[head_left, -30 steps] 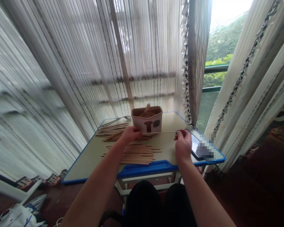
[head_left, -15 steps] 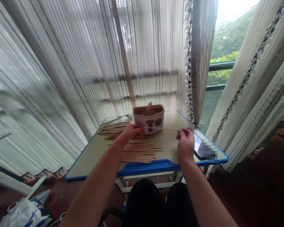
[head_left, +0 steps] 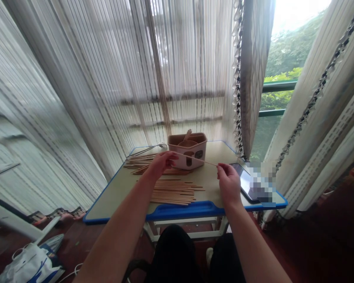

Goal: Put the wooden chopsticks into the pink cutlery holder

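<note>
A thin wooden stick is held above a small table, one end pinched in my left hand and the other in my right hand. The stick slants down toward the right, passing in front of a beige holder box with dark shapes printed on it. Below my hands lies a neat pile of similar sticks. A second, looser pile of sticks lies farther back on the left.
A phone or tablet rests on the table's right edge. A metal spoon lies behind the far pile. Sheer curtains hang close behind the table. A white bag sits on the floor at the lower left.
My left hand has lifted its end of the stick, so the stick now tilts down to the right. My right hand has drawn slightly nearer and left. The camera shifted a little.
</note>
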`<action>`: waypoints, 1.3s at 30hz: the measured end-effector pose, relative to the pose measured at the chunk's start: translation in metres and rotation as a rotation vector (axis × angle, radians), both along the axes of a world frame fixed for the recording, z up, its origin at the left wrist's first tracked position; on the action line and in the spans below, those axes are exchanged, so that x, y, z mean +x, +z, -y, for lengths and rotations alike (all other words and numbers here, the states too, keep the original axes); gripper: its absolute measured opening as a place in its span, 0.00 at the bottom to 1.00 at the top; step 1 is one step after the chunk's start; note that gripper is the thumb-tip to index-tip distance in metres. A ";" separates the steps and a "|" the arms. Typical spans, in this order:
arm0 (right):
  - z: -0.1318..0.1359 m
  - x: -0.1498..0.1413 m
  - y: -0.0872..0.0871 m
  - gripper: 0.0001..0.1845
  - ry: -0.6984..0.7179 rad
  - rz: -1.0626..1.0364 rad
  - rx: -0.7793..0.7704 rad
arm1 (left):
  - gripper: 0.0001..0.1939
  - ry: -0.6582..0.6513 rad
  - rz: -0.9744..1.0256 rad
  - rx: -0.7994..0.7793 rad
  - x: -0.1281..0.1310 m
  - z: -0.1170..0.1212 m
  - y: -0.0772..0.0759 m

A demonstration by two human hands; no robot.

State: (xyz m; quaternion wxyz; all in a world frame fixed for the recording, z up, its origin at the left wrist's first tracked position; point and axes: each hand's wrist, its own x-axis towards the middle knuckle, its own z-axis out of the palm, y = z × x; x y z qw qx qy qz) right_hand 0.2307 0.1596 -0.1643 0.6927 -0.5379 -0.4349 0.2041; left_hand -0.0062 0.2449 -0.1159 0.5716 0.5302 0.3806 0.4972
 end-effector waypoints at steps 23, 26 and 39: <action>-0.011 -0.022 0.052 0.14 0.483 0.540 -0.030 | 0.20 0.289 0.014 0.486 0.010 0.014 0.061; -0.027 -0.022 0.111 0.13 0.503 0.500 0.087 | 0.18 0.298 0.043 0.537 0.001 0.008 0.100; -0.085 -0.031 0.227 0.13 0.156 0.532 0.404 | 0.19 0.299 -0.393 0.676 0.024 -0.057 0.134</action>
